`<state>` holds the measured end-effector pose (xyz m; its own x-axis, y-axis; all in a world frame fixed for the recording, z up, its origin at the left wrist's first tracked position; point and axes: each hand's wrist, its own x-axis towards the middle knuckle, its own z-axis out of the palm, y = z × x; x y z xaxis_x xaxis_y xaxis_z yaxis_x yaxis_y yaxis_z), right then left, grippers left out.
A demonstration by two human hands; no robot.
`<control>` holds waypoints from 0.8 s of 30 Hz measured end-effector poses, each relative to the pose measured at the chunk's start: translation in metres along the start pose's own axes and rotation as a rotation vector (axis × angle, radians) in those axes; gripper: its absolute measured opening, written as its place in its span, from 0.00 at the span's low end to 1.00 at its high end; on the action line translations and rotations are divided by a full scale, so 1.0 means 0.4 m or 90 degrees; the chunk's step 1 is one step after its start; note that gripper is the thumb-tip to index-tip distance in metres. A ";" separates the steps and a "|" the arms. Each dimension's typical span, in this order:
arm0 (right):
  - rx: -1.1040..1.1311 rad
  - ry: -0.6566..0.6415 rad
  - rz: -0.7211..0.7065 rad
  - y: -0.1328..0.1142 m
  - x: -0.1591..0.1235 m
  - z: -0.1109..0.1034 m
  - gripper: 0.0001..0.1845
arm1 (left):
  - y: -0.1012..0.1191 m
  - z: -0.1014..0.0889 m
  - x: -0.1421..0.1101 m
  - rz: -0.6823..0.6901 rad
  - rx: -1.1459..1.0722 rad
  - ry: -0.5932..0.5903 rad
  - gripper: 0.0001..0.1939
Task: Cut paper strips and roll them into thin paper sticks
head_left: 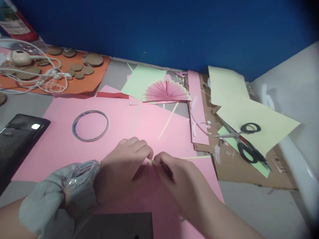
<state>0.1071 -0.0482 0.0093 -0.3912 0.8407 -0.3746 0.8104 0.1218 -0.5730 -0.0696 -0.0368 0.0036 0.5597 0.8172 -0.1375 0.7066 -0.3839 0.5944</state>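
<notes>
Both hands meet over the pink sheet (119, 113) at the middle front. My left hand (127, 159), with a watch (83, 171) and a pale grey scrunchie (46, 202) on its wrist, is closed with its fingertips pinched. My right hand (174, 172) pinches just beside it, thumb and forefinger together. Between the fingertips shows a small pink paper with a pale yellow edge (150, 163), mostly covered by the fingers. Beyond the hands lies a pleated pink paper fan (166, 91) with a pale yellow rim. Narrow pale yellow strips (168, 121) rest nearby.
A thin tape roll (73, 127) and a black phone (22, 139) lie left. Cardboard discs (93, 59) and white earphones (21, 58) sit on orange paper (99, 74). Scissors (245, 139) and pale yellow sheets (259, 119) are on cardboard (231, 176) at right. A blue wall (169, 30) stands behind.
</notes>
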 end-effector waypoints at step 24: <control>-0.015 0.011 -0.010 0.002 -0.001 0.003 0.10 | -0.001 -0.002 -0.003 0.010 -0.009 0.002 0.05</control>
<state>0.1073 -0.0489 0.0082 -0.3970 0.8475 -0.3523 0.8139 0.1477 -0.5619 -0.0709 -0.0373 0.0041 0.5697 0.8121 -0.1261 0.6916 -0.3909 0.6073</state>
